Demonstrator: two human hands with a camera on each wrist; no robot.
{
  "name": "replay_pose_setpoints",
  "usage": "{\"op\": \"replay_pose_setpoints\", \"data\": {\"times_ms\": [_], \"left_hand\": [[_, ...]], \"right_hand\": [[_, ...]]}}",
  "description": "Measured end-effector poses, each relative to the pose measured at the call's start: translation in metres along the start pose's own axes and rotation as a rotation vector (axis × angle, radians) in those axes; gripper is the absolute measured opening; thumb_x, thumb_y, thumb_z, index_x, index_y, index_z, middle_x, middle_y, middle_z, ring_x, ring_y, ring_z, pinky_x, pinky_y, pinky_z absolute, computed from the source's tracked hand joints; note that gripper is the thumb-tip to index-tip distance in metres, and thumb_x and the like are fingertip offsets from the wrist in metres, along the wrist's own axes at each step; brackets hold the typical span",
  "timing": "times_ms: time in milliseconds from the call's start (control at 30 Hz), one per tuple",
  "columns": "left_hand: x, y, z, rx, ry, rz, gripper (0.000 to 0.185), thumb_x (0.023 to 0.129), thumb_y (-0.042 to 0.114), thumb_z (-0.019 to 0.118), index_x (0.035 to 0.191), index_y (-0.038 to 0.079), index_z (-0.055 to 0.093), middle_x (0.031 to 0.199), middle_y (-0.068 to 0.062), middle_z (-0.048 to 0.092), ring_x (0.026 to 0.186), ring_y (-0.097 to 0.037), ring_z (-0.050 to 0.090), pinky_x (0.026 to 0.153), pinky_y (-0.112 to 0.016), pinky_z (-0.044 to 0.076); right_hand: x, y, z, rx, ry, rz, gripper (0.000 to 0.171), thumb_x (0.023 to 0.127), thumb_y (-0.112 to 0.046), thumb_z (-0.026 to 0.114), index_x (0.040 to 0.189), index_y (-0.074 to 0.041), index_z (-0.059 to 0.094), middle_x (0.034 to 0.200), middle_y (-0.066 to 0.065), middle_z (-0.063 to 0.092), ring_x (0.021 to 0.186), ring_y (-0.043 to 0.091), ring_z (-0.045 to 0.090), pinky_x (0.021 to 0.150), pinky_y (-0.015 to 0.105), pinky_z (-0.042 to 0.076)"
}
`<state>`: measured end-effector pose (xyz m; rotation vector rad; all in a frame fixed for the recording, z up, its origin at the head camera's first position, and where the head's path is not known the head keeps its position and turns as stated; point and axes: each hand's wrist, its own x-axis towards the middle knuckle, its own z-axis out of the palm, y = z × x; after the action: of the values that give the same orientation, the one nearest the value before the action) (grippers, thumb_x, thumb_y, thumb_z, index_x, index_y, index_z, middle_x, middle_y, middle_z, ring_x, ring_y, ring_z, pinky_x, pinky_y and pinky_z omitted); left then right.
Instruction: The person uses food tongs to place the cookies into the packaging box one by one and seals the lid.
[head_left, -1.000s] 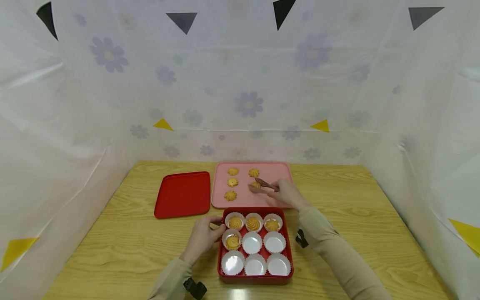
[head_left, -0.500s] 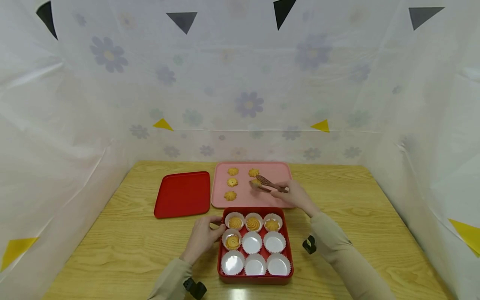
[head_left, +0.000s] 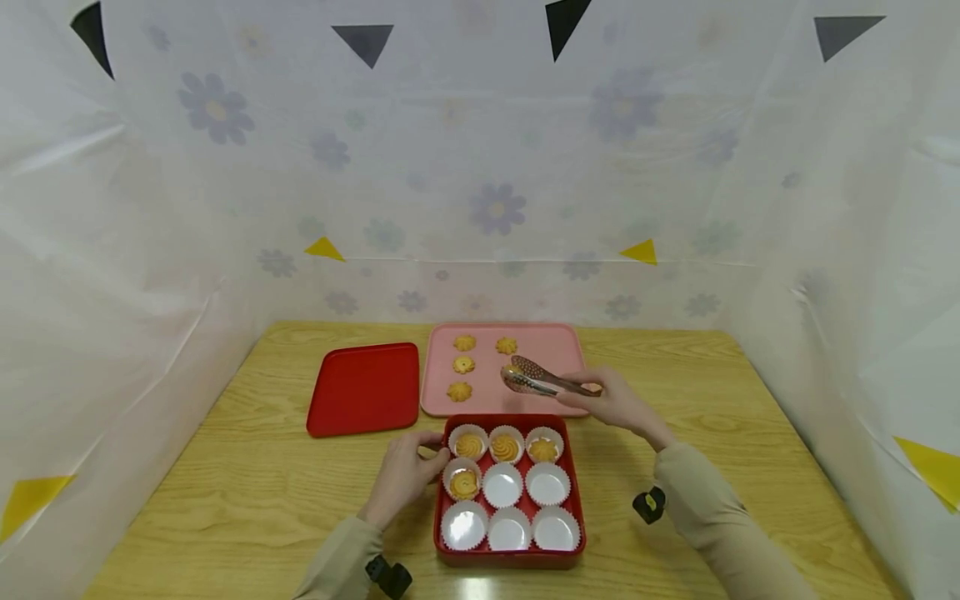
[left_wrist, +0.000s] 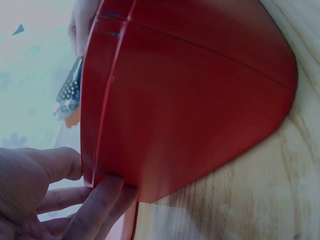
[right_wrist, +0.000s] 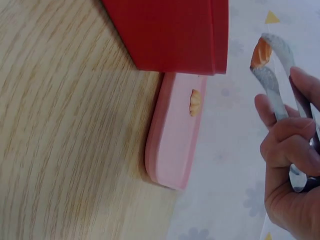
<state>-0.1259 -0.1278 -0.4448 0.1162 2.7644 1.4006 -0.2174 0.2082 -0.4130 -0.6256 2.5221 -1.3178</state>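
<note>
Sitting on a wood-grain table (head_left: 225,500) is a shallow pink tray (head_left: 553,342), just beyond a deep, glossy red box (head_left: 510,562). A flat red tray (head_left: 364,390) lies beyond the box too, off to its left. Left hand (head_left: 405,475) pinches the box's far left corner, thumb at the rim, fingertips on the outer wall. Right hand (head_left: 611,400) is past the box's far right corner, fingers clamped on some tongs (right_wrist: 274,92) with perforated tips. Those tips squeeze a golden, ridged cookie (right_wrist: 261,53), up off the pink tray, beyond the box.

Head view mostly hides that cookie behind a tip; right wrist view shows it side-on, between both. Only the head view looks down into the box, while left wrist gets the fingertips against its wall.

Counts: two trays, one box, one pair of tongs, nine white cups (head_left: 502,485) in the box, nine cookies (four in cups, four on the pink tray, one in the tongs).
</note>
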Motion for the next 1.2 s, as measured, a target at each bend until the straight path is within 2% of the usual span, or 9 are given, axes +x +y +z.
{"op": "replay_pose_setpoints", "data": {"times_ms": [200, 333, 433, 500, 633, 733, 900, 1067, 1200], "left_hand": [[0.000, 0.000, 0.000, 0.002, 0.002, 0.001, 0.025, 0.088, 0.009, 0.071, 0.111, -0.002, 0.074, 0.105, -0.014, 0.075, 0.075, -0.016, 0.069, 0.063, -0.024, 0.054], [0.000, 0.000, 0.000, -0.002, 0.000, -0.001, 0.025, 0.089, 0.009, 0.071, 0.111, -0.002, 0.074, 0.105, -0.015, 0.075, 0.075, -0.016, 0.069, 0.063, -0.024, 0.054], [0.000, 0.001, 0.000, -0.001, -0.001, 0.001, 0.025, 0.088, 0.009, 0.071, 0.111, -0.002, 0.074, 0.106, -0.015, 0.075, 0.075, -0.016, 0.069, 0.063, -0.024, 0.054], [0.000, 0.001, 0.000, -0.001, 0.000, 0.001, 0.025, 0.089, 0.009, 0.070, 0.111, -0.002, 0.074, 0.106, -0.015, 0.075, 0.075, -0.016, 0.069, 0.063, -0.024, 0.053], [0.000, 0.001, 0.000, -0.003, 0.000, 0.000, 0.025, 0.089, 0.008, 0.070, 0.111, -0.002, 0.074, 0.105, -0.015, 0.076, 0.074, -0.016, 0.068, 0.062, -0.024, 0.053], [0.000, 0.001, 0.000, -0.004, 0.003, 0.002, 0.025, 0.088, 0.008, 0.070, 0.111, -0.002, 0.074, 0.105, -0.015, 0.076, 0.074, -0.016, 0.069, 0.062, -0.024, 0.053], [-0.001, 0.001, 0.000, -0.007, 0.004, 0.003, 0.025, 0.088, 0.008, 0.071, 0.111, -0.002, 0.074, 0.106, -0.016, 0.075, 0.075, -0.018, 0.070, 0.063, -0.024, 0.054], [-0.001, 0.001, 0.000, -0.002, 0.007, 0.002, 0.025, 0.088, 0.008, 0.071, 0.111, -0.002, 0.074, 0.106, -0.016, 0.075, 0.075, -0.017, 0.069, 0.062, -0.024, 0.053], [-0.001, 0.001, 0.000, -0.005, 0.006, -0.001, 0.025, 0.088, 0.008, 0.071, 0.111, -0.002, 0.074, 0.106, -0.016, 0.075, 0.074, -0.017, 0.069, 0.062, -0.024, 0.053]], "right_hand": [[-0.005, 0.003, -0.004, 0.021, -0.076, -0.128, 0.035, 0.096, -0.020, 0.068, 0.128, -0.005, 0.069, 0.118, 0.019, 0.071, 0.083, 0.011, 0.063, 0.065, 0.028, 0.055], [-0.008, 0.003, -0.006, -0.008, -0.127, -0.194, 0.028, 0.095, -0.019, 0.070, 0.120, -0.008, 0.073, 0.114, 0.016, 0.073, 0.077, 0.007, 0.060, 0.062, 0.025, 0.052], [-0.012, 0.000, -0.007, -0.018, -0.190, -0.197, 0.029, 0.094, -0.021, 0.071, 0.121, -0.010, 0.073, 0.116, 0.014, 0.073, 0.068, 0.003, 0.055, 0.057, 0.023, 0.048], [-0.014, -0.002, -0.008, -0.018, -0.243, -0.187, 0.033, 0.094, -0.024, 0.071, 0.124, -0.010, 0.072, 0.120, 0.015, 0.073, 0.073, 0.000, 0.059, 0.061, 0.022, 0.050], [-0.017, -0.007, -0.008, -0.035, -0.347, -0.169, 0.036, 0.093, -0.027, 0.072, 0.125, -0.011, 0.071, 0.123, 0.014, 0.072, 0.084, 0.002, 0.062, 0.067, 0.022, 0.051], [-0.019, -0.009, -0.008, -0.060, -0.408, -0.172, 0.037, 0.093, -0.030, 0.072, 0.125, -0.013, 0.072, 0.125, 0.012, 0.071, 0.080, 0.003, 0.058, 0.064, 0.021, 0.047], [-0.019, -0.012, -0.007, -0.104, -0.471, -0.234, 0.035, 0.092, -0.032, 0.073, 0.122, -0.013, 0.073, 0.118, 0.009, 0.074, 0.090, 0.003, 0.059, 0.069, 0.020, 0.045], [-0.018, -0.015, -0.004, -0.113, -0.513, -0.262, 0.036, 0.092, -0.031, 0.073, 0.121, -0.010, 0.074, 0.106, 0.008, 0.076, 0.072, -0.003, 0.045, 0.061, 0.016, 0.037], [-0.017, -0.019, 0.001, -0.128, -0.520, -0.259, 0.033, 0.091, -0.030, 0.074, 0.117, -0.011, 0.075, 0.094, 0.001, 0.074, 0.073, -0.003, 0.046, 0.062, 0.016, 0.040]]}}
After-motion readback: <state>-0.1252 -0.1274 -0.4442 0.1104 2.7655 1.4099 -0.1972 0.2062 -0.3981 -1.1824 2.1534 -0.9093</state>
